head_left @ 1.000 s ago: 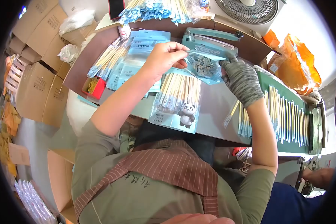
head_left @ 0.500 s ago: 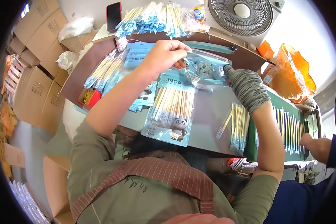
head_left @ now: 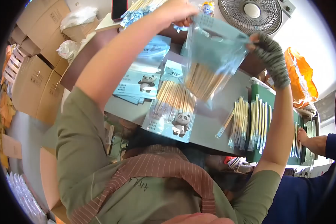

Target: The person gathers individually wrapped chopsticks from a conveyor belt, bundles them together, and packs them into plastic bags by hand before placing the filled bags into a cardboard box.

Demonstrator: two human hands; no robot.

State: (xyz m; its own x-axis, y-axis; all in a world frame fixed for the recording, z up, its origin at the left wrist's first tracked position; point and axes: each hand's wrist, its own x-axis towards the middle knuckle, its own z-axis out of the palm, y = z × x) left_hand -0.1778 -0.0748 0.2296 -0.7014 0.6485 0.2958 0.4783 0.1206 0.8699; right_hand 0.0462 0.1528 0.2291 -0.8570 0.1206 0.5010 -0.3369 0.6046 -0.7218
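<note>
A clear and light-blue bag of chopsticks [head_left: 215, 44] hangs upright above the table, stretched between my hands. My left hand [head_left: 178, 14] pinches its upper left corner. My right hand [head_left: 266, 46], in a grey striped fingerless glove or sleeve, grips its upper right corner. The chopsticks stand bunched at the bottom of the bag. Below it, another filled bag [head_left: 174, 99] with a panda print lies on the grey table [head_left: 209, 125]. To its left is a stack of flat panda-print bags [head_left: 132, 83], partly hidden by my left arm.
Wrapped chopsticks [head_left: 239, 121] lie at the table's right side, beside a green surface [head_left: 258, 89] with more rows. A co-worker's hand [head_left: 304, 136] touches those rows. A fan [head_left: 251, 13], a phone [head_left: 119, 9] and more chopsticks [head_left: 140, 14] are at the back. Cardboard boxes [head_left: 33, 86] stand left.
Both hands have risen and moved apart, lifting the bag from the back of the table and pulling its top wide. More wrapped chopsticks now show on the right. The co-worker's hand has shifted slightly.
</note>
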